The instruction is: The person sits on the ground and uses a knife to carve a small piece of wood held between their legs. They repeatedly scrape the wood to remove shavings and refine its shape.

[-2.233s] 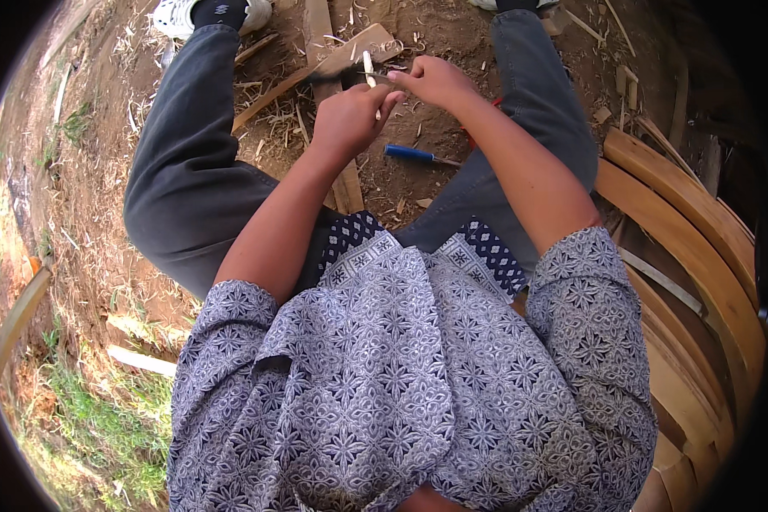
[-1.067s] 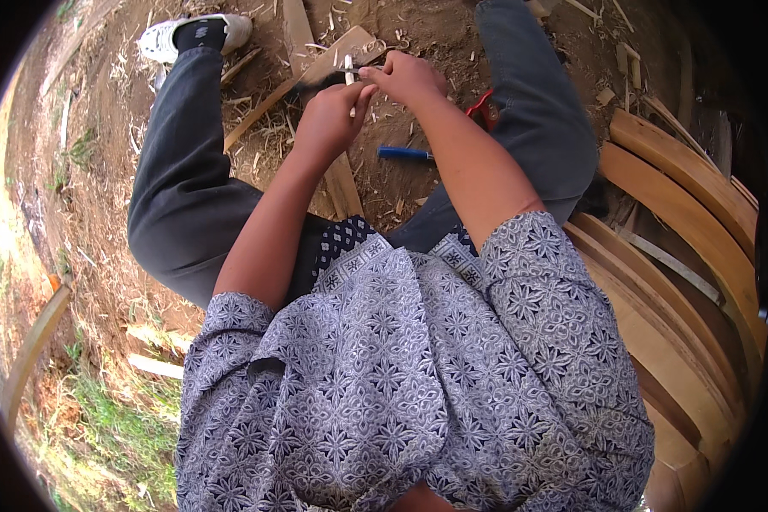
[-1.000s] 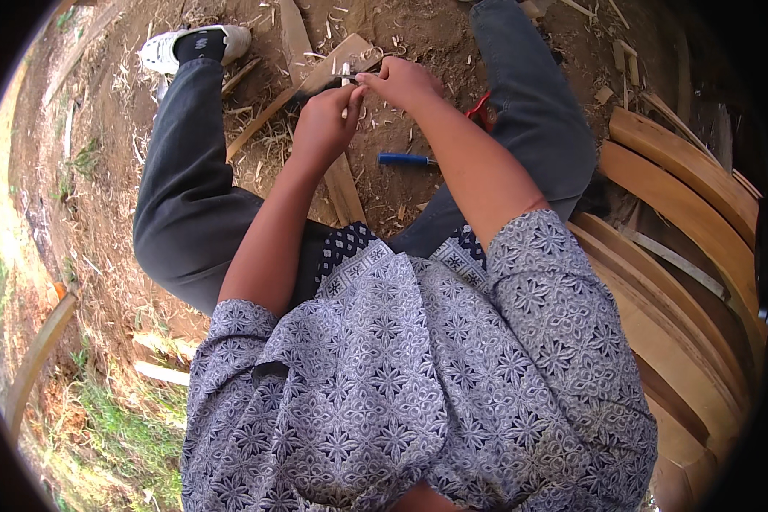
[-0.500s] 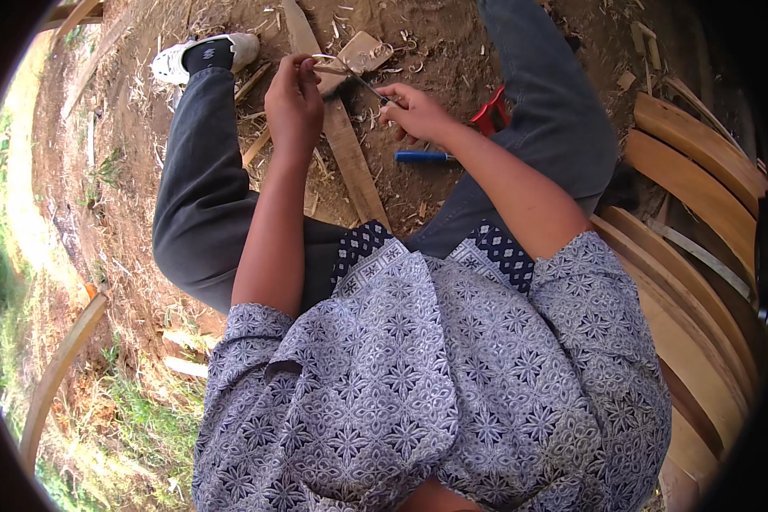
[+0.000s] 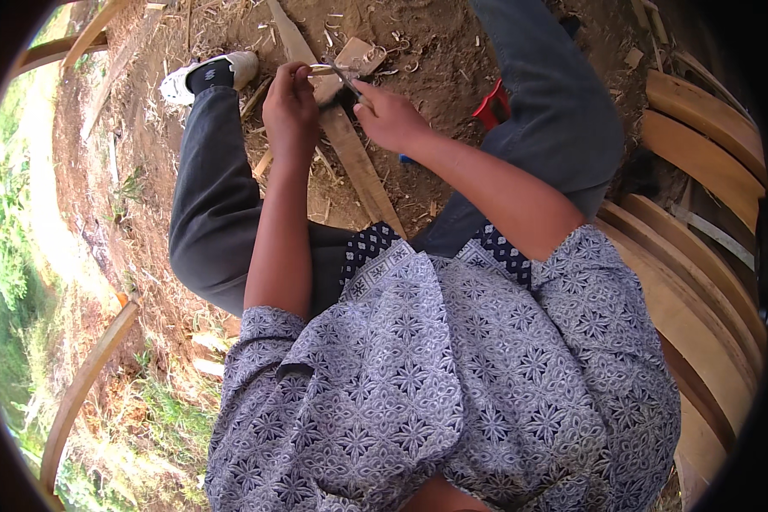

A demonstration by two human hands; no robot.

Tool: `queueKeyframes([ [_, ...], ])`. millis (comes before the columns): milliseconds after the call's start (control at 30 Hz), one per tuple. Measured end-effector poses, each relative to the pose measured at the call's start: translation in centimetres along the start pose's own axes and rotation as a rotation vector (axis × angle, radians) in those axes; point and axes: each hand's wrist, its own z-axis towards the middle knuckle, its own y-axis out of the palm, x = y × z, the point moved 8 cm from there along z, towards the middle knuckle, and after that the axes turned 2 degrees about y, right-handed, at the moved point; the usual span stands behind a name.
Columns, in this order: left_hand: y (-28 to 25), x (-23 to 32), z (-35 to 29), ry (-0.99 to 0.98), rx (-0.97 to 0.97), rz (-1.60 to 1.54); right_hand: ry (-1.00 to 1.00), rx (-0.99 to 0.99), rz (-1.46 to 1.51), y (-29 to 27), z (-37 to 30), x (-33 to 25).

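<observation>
My left hand (image 5: 290,115) is closed on one end of a thin, pale curved strip (image 5: 319,69), probably wood or bamboo. In my right hand (image 5: 390,118) is a slim knife (image 5: 343,77) with a dark blade, which meets the strip's free end. Both hands are above a long narrow board (image 5: 357,154) lying on the dirt between my legs. Just beyond them is a small flat piece of wood (image 5: 363,55). My right forearm hides most of a blue-handled tool (image 5: 406,159).
A red tool (image 5: 491,104) lies against my right leg. Curved planks (image 5: 700,162) are stacked at the right. Wood shavings are scattered on the dirt ground (image 5: 435,77). A curved wooden piece (image 5: 90,375) stands at the left, near grass.
My right hand has moved left toward my left hand, and the blade now crosses the strip's end at a steeper angle. More of the blue handle is hidden. The whole view has shifted slightly.
</observation>
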Motion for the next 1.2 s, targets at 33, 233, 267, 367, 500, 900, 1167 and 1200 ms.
queueKeyframes([
  [33,-0.3,-0.2,-0.1,0.038,0.022,0.019,-0.083,0.042,-0.009,0.0,-0.4,-2.1],
  [233,-0.5,-0.1,-0.3,0.104,0.067,0.045,-0.008,0.007,-0.102,0.6,0.1,-1.6],
  [267,-0.6,-0.1,-0.4,0.093,0.071,0.037,0.027,0.001,-0.11,0.9,0.3,-1.0],
  [367,-0.8,0.2,-0.5,0.049,0.076,0.003,-0.085,-0.002,-0.044,0.6,-0.6,-4.3],
  [500,-0.6,1.1,-0.3,0.05,0.056,0.0,-0.025,-0.05,-0.209,1.5,0.7,0.8],
  [900,-1.1,0.4,-0.1,0.023,0.092,-0.069,-0.032,-0.094,0.188,1.3,2.0,-1.2],
  [1167,-0.8,1.5,-0.3,0.096,0.074,0.023,-0.067,-0.056,-0.105,0.6,0.8,-2.9],
  [1200,-0.8,1.7,-0.6,0.112,0.078,0.011,-0.087,-0.047,-0.083,0.3,0.0,-4.5],
])
